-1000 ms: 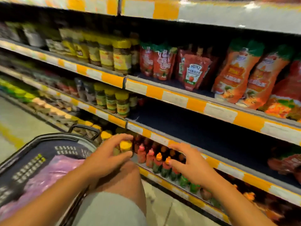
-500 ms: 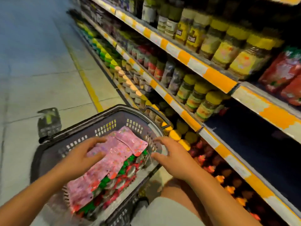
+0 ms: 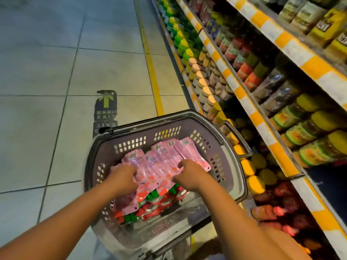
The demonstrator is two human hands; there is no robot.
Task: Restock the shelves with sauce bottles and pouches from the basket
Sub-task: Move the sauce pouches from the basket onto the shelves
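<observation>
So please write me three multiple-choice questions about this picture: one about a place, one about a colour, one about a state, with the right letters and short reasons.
1. Where is the stack of pouches?
A. on the top shelf
B. inside the basket
C. on the floor tiles

2. What colour is the line painted on the floor along the shelves?
A. yellow
B. blue
C. white

3. What are the left hand and the right hand doing?
A. both hang at the sides
B. one lifts a jar
C. both are down on the top pink pouches

Answers:
1 B, the pink pouches lie within the dark basket walls.
2 A, a yellow stripe runs along the base of the shelving.
3 C, both hands have fingers curled into the pink pouch layer, which looks like a grip on it.
</observation>
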